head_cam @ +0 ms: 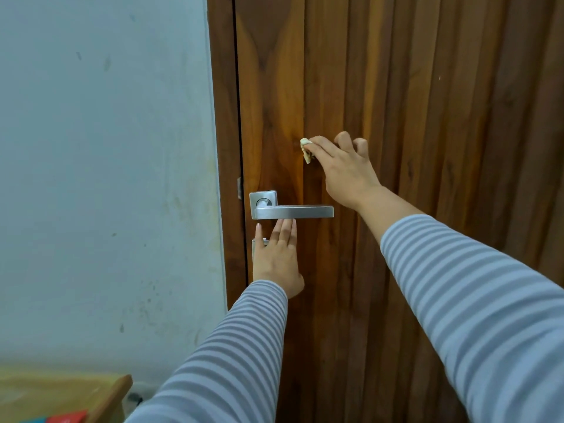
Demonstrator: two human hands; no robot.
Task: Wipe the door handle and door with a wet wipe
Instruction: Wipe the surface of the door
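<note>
Two hands on the door (427, 87), head view only. Right hand (341, 172) holds the wipe (306, 151), bunched small, pinched between thumb side and forefinger and pressed to the wood above the handle (293, 211). Its other fingers arch clear of the panel, tips bent toward the wood. Left hand (276, 254) lies flat just under the handle, fingers straight and together, tips touching or almost touching the lever's underside; it holds nothing. Contact cannot be confirmed from this angle.

Key relation: handle lies below and slightly left of the wipe, near but apart. Lever's long axis runs horizontal, from the square rose (263, 200) at the latch edge rightward to its free end. That free end sits almost under the right wrist. Right hand is the one carrying the wipe, so any pass over the lever would likely start with a short drop downward. Left hand is nearer the lever but bare.

Judgement: door panel being wiped now; handle state unknown.

Hidden or unclear: most of the wipe is covered by the fingers. A second metal plate (258, 244) below the handle is largely covered by the left hand. Right thumb not visible. Door's lower part is blocked by the striped sleeves (473, 300). Wetness of the wood cannot be judged.
</note>
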